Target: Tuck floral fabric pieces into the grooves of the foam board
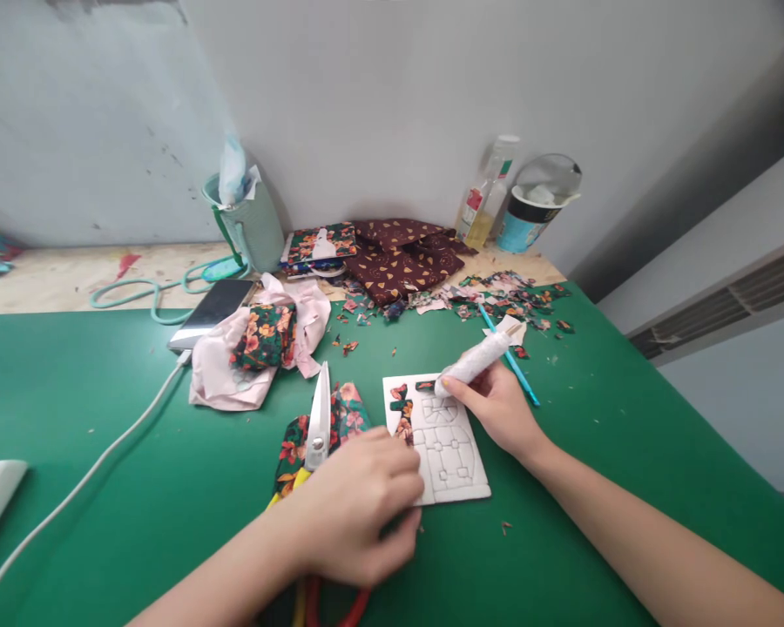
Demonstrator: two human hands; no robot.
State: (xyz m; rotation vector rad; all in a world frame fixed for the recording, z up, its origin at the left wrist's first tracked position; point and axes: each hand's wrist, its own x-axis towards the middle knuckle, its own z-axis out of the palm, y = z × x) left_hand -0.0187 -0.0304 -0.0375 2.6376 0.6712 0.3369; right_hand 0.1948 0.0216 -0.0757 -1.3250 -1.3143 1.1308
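Observation:
My right hand (504,402) grips a thick, white-wrapped stick-like tool (476,361), its near end over the upper part of a white board (454,492). Raised block outlines cover the board, and floral fabric pieces (403,418) sit on its upper left. At the board's left edge, my left hand (366,505) has curled fingers; their tips, and anything in them, are hidden. Beneath that hand and forearm lie scissors (320,427) with yellow and red handles, blades pointing away. Dark floral fabric (291,448) lies under the blades.
Pink and floral cloth (232,370) lies left, beside a phone (212,309) with a white cable (98,475). Fabric scraps (496,296), a blue pencil-like stick (521,376) and maroon cloth (405,252) lie behind. A green cup (258,226), bottle (487,200) and paper tub (526,222) line the wall.

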